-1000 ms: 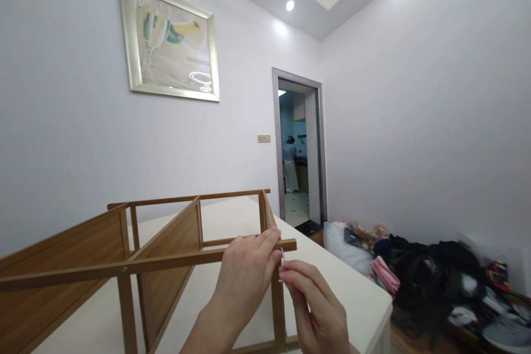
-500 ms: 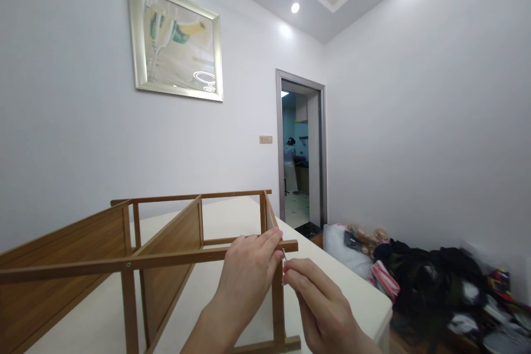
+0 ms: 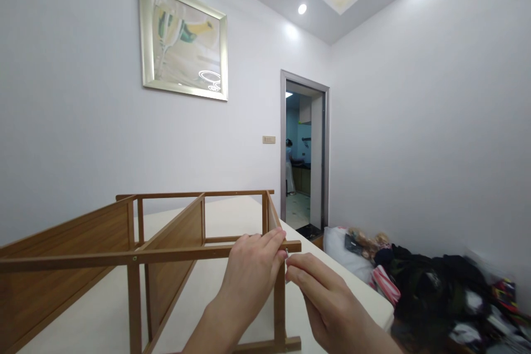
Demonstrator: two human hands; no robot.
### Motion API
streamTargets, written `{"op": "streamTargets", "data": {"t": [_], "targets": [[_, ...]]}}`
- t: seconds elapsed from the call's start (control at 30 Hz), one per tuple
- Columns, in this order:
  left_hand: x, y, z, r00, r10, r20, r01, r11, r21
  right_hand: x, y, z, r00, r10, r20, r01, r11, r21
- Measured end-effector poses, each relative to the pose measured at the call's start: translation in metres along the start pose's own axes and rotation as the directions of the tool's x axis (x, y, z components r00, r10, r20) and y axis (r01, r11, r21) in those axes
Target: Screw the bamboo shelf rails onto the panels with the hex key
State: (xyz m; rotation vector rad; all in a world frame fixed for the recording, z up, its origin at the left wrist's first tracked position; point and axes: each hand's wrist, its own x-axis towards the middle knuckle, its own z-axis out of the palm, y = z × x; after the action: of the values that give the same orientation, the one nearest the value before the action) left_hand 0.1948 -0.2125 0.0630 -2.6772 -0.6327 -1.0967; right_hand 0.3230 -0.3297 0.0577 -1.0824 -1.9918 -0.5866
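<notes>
A brown wooden shelf rack (image 3: 182,256) lies on its side on a white table, with slatless panels between its rails. My left hand (image 3: 251,268) is wrapped over the end of the near upper rail, where a crosspiece meets it. Just right of that joint, my right hand (image 3: 327,296) pinches a thin silvery hex key (image 3: 287,253). Only small bits of the key show between the fingers, close under the rail. Its tip and any screw there are hidden by my hands.
The white table (image 3: 348,287) ends in a corner at right. Beyond it, dark clothes and bags (image 3: 431,282) are heaped beside a white bundle (image 3: 344,251). A doorway (image 3: 305,155) opens at the back, with a person (image 3: 289,166) partly visible. A framed picture (image 3: 186,44) hangs on the wall.
My view has turned slightly left. The right hand has tilted and shifted a little, still pinching the key, while my left hand keeps its hold on the rail. The person in the doorway is more hidden.
</notes>
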Motion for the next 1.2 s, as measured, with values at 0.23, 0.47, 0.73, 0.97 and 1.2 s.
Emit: {"op": "streamTargets", "data": {"t": [0.23, 0.47, 0.73, 0.97, 1.2], "targets": [[0.0, 0.001, 0.0, 1.0, -0.004, -0.013, 0.004, 1.0, -0.015, 0.017, -0.004, -0.021, 0.984, -0.03, 0.174, 0.041, 0.997, -0.061], [0.001, 0.003, -0.001, 1.0, -0.009, -0.02, 0.009, 1.0, -0.022, 0.014, -0.003, -0.023, 0.986, -0.023, 0.168, 0.05, 0.985, -0.164], [0.001, 0.002, 0.0, 1.0, -0.019, -0.008, 0.019, 0.999, -0.037, -0.003, -0.004, -0.001, 0.996, -0.094, -0.004, 0.087, 0.932, -0.351], [0.0, 0.001, 0.002, 1.0, -0.01, -0.017, 0.01, 0.999, -0.031, -0.006, -0.002, 0.012, 0.983, -0.126, -0.133, 0.066, 0.921, -0.384], [0.0, 0.001, 0.002, 1.0, -0.013, -0.028, 0.011, 0.998, -0.059, -0.001, 0.0, 0.036, 0.936, 0.041, -0.348, -0.091, 0.987, -0.128]]}}
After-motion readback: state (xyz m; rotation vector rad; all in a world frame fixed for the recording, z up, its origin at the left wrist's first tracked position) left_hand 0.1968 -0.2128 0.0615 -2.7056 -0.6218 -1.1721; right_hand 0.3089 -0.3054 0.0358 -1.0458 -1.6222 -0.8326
